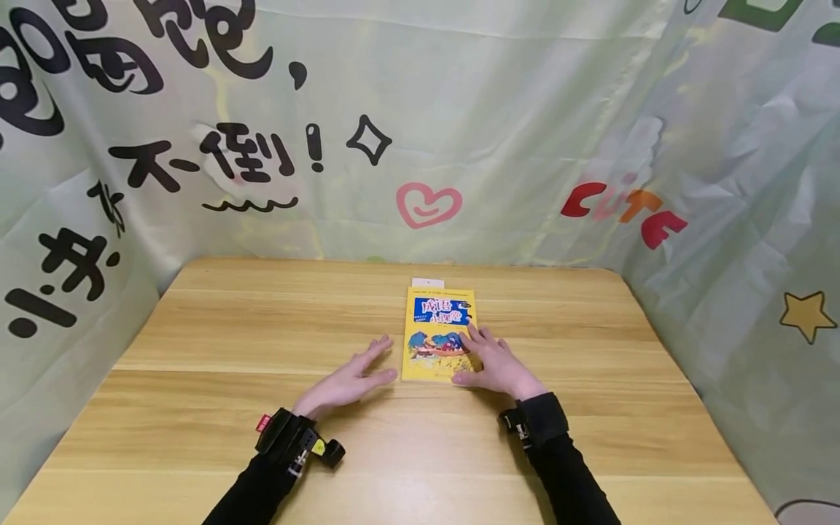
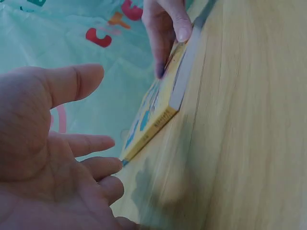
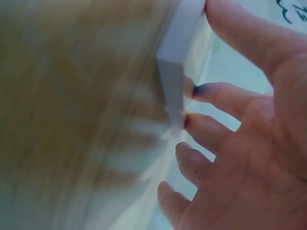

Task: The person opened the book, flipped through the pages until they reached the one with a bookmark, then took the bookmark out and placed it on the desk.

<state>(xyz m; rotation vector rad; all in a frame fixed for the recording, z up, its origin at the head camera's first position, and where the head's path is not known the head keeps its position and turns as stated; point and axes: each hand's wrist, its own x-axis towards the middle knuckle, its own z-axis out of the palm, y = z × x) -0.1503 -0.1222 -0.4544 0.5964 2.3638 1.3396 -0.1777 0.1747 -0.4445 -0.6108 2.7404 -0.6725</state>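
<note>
Yellow book [image 1: 436, 337] lies flat on wooden table [image 1: 262, 321], between your hands, long axis pointing away from you. Your right hand [image 1: 496, 364] nearer: fingers spread, touching cover's right side. Left hand [image 1: 346, 378] also spread, holds nothing, just beside left edge, not touching.
</note>
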